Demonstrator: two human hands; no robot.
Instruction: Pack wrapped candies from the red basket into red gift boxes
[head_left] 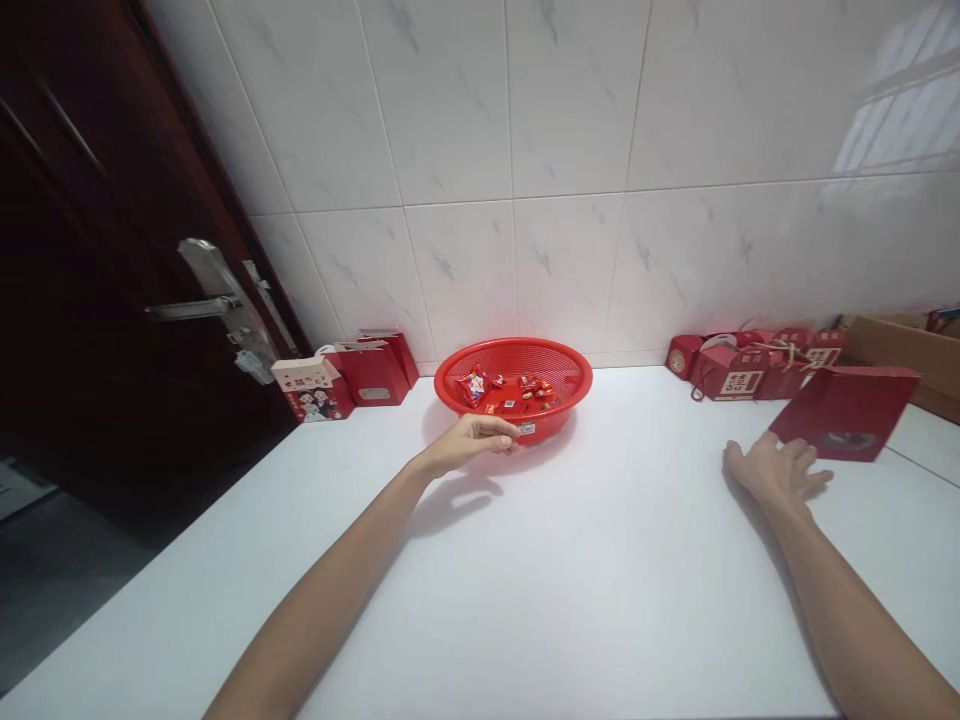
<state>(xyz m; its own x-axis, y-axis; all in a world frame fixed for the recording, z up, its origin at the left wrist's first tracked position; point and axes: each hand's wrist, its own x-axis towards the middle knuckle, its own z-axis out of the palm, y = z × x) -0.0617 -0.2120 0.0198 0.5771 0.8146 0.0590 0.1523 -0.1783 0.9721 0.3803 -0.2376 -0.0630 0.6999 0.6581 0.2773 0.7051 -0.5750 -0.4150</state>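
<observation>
My left hand [474, 443] hovers over the white table just in front of a red plastic basket [512, 348]. Its fingers point right, loosely bent and a little apart, with nothing visible in them. Wrapped candies [536, 387] and a larger colourful packet [474, 385] lie inside the basket. On the right, my right hand [776, 468] has its fingers spread, by the lower left side of a dark red gift bag [851, 408] with a clear window. That bag leans to one side and looks slightly blurred. Whether the fingers touch it, I cannot tell.
Several red gift boxes [739, 372] stand against the tiled wall at right, beside a cardboard box [904, 350]. Red gift bags [373, 375] and a box with printed figures [313, 390] stand at back left. A dark door with a metal handle [195, 308] borders the table's left.
</observation>
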